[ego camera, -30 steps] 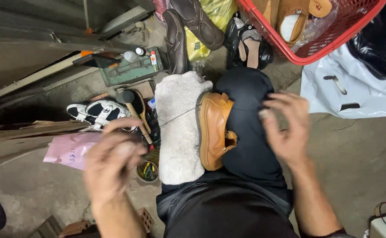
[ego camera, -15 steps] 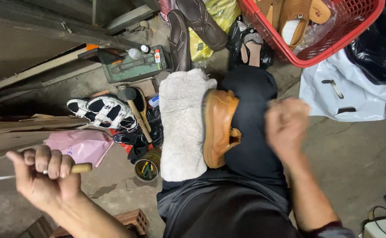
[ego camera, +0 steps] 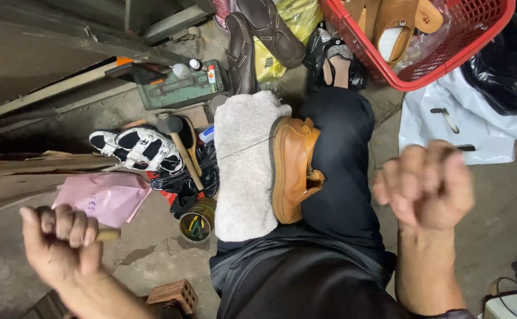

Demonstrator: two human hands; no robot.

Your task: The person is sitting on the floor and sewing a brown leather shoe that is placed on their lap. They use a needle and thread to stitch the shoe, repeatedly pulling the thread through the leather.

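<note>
Tan leather shoe point(ego camera: 294, 168) lies on its side across the person's lap, sole edge turned toward a grey fleecy cloth point(ego camera: 245, 165) that covers the left knee. Upper is smooth, orange-brown, with a thick darker sole rim. A thin pale thread point(ego camera: 244, 149) runs taut from the sole edge leftward over the cloth.

Left hand point(ego camera: 64, 245), low left, fist clenched around a wooden tool handle point(ego camera: 108, 234); only the stub end shows past the fingers. Well apart from the shoe. Right hand point(ego camera: 426, 186), to the right of the lap, is motion-blurred, fingers curled into a loose fist; cannot tell whether it grips the thread or anything else. It is not touching the shoe.

Count around the lap:
- one hammer point(ego camera: 179, 145) with a wooden shaft, propped on the floor clutter left of the cloth;
- one small round tin point(ego camera: 196, 223) holding bits, just below it;
- one pair of white strapped sandals point(ego camera: 137, 147);
- one pink paper sheet point(ego camera: 108, 198);
- one green metal tray point(ego camera: 179, 88) with three small bottles at its rim;
- two dark brown shoes point(ego camera: 258, 35) at the top;
- one black sandal point(ego camera: 334, 59) beside them;
- one red plastic basket point(ego camera: 447, 53) with tan footwear inside;
- one white plastic bag point(ego camera: 465, 127), one black bag point(ego camera: 509, 71) behind it;
- one brick point(ego camera: 173, 293) near the left wrist.
</note>
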